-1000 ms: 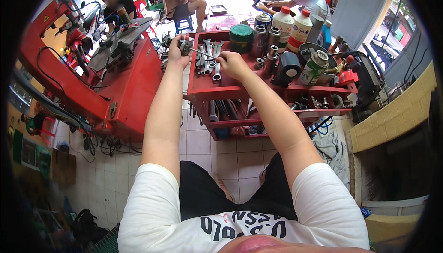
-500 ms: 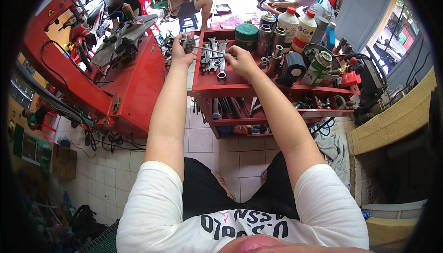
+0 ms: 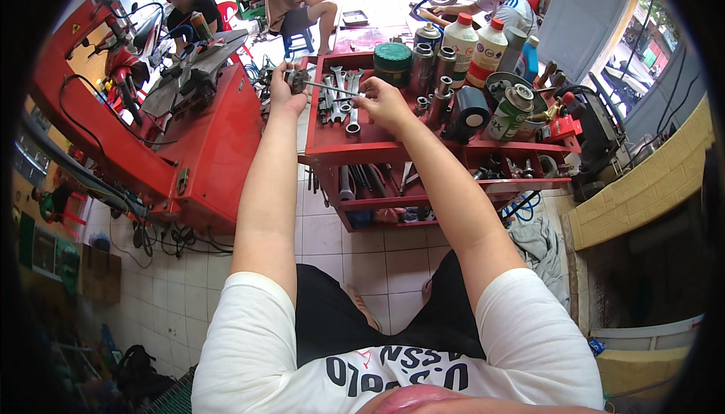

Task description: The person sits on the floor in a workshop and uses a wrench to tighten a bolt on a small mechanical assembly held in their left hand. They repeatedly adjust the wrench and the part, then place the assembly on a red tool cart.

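My left hand (image 3: pixel 285 93) grips a small dark metal part (image 3: pixel 298 82) over the left end of a red tool cart (image 3: pixel 355 147). A thin metal rod (image 3: pixel 326 87) runs from that part to my right hand (image 3: pixel 384 104), whose fingers are closed on it. Beneath the rod, several silver wrenches (image 3: pixel 341 99) lie on the cart's top. A green round tub (image 3: pixel 392 63), metal sockets (image 3: pixel 441 101), white bottles with red caps (image 3: pixel 486 50), a black canister (image 3: pixel 467 118) and a spray can (image 3: pixel 510 112) stand to the right. The rod's exact tip is too small to make out.
A red machine (image 3: pixel 208 157) stands left, with cables on the tiled floor (image 3: pixel 321 237) below it. Three people (image 3: pixel 298 3) are beyond the cart, one seated on a blue stool (image 3: pixel 297 39). A yellow padded panel (image 3: pixel 634 176) borders the right, beside a grey cloth (image 3: pixel 540 255).
Both hands keep their grips on the part and rod. They shifted right half a second ago and now sit back left with the whole view; the right fingers have moved slightly along the rod.
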